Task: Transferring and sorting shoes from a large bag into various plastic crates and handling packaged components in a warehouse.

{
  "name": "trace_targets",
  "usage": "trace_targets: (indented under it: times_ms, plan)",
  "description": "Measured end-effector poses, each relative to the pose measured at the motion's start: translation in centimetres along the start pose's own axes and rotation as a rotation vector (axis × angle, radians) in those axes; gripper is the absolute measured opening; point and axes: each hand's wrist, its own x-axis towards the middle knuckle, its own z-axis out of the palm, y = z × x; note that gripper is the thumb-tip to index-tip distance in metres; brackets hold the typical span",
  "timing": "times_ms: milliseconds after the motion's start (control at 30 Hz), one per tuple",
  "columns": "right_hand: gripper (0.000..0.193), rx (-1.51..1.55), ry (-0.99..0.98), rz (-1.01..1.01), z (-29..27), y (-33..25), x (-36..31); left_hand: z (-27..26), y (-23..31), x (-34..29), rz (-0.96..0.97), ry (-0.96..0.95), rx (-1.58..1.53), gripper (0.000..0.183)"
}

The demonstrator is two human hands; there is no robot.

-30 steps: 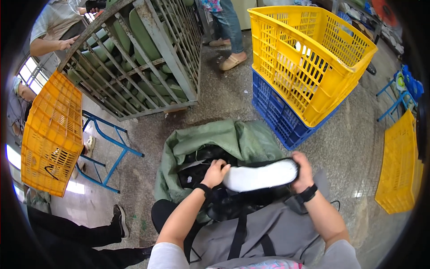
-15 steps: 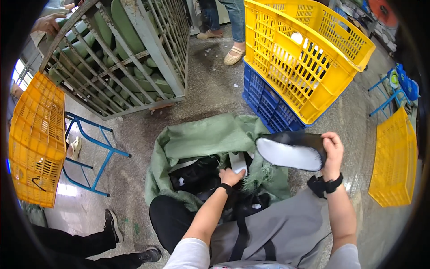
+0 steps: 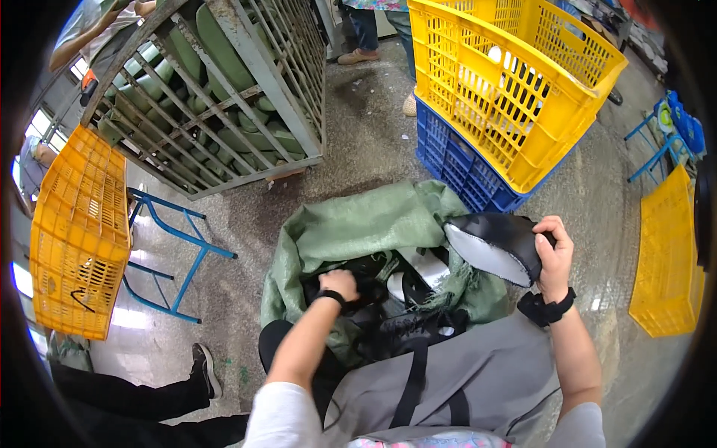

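Observation:
My right hand grips the heel end of a black shoe upper with a white, stitched-on bottom. It is held above the right rim of an open green woven sack. Down inside the sack, my left hand reaches among black shoe uppers. Its fingers are hidden, so I cannot see what they grasp. White bottoms of other uppers show near the sack's right side, beside the frayed edge.
A yellow crate holding black-and-white pieces sits on a blue crate. At upper left stands a metal cage of green shoe forms. An orange-yellow crate rests by a blue stool frame. Another person's legs extend at lower left.
My left hand has moved left inside the sack, away from a white-bottomed upper. The upper in my right hand has tilted, showing more of its black side.

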Motion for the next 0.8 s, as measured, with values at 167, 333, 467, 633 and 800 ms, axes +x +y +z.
trace_targets:
  times_ms: [167,333,467,633,800]
  plan:
    - [0.011,-0.003,-0.067,-0.005,2.7,-1.0,-0.3,1.2,-8.3,-2.1,0.156,-0.224,0.430,0.049]
    - [0.011,0.059,-0.290,-0.061,2.6,-2.0,-0.1,-8.1,-9.4,-6.7,0.171,-0.275,-1.250,0.052]
    - [0.012,0.145,-0.375,0.092,1.7,-0.8,0.1,-13.6,-10.0,-13.7,0.419,-0.061,-2.108,0.045]
    - [0.037,0.076,-0.565,-0.005,4.8,-3.3,0.6,-13.4,-9.8,-19.1,0.699,0.185,-2.396,0.047]
    - [0.024,0.357,-0.235,0.169,8.0,-4.6,2.9,-16.2,-8.1,-21.9,0.603,0.463,-2.419,0.039]
